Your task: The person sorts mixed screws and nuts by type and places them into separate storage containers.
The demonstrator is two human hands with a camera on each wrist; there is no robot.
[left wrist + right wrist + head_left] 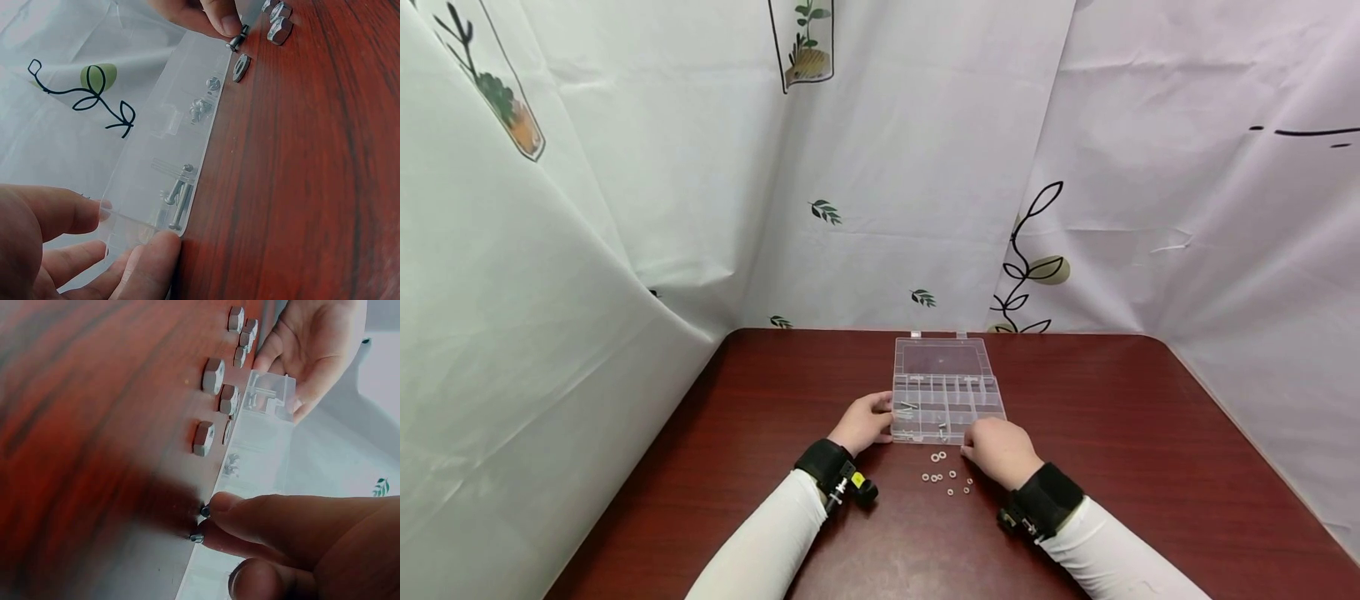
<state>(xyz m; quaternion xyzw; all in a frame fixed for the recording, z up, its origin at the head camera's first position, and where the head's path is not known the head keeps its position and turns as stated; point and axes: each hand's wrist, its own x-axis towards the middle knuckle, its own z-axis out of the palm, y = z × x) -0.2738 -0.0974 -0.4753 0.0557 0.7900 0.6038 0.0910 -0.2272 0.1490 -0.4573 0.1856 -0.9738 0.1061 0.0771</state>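
Observation:
A clear plastic compartment box point(961, 397) lies on the table with its lid point(942, 357) swung back. My left hand point(859, 425) grips the box's left end, thumb and fingers spread over its side. Longer screws point(180, 203) lie in the compartment near that hand, and shorter ones point(200, 109) sit further along. At the front edge of the box, my right hand point(997, 450) pinches a small screw point(237, 39) between its fingertips, low against the tabletop. Several hex nuts point(213, 376) and a flat washer point(241, 67) lie in front of the box.
The dark red wooden table point(1135, 433) extends to both sides of the box. White printed fabric point(880, 167) hangs behind the table and along its sides. Each wrist wears a black strap point(826, 463) with a small camera.

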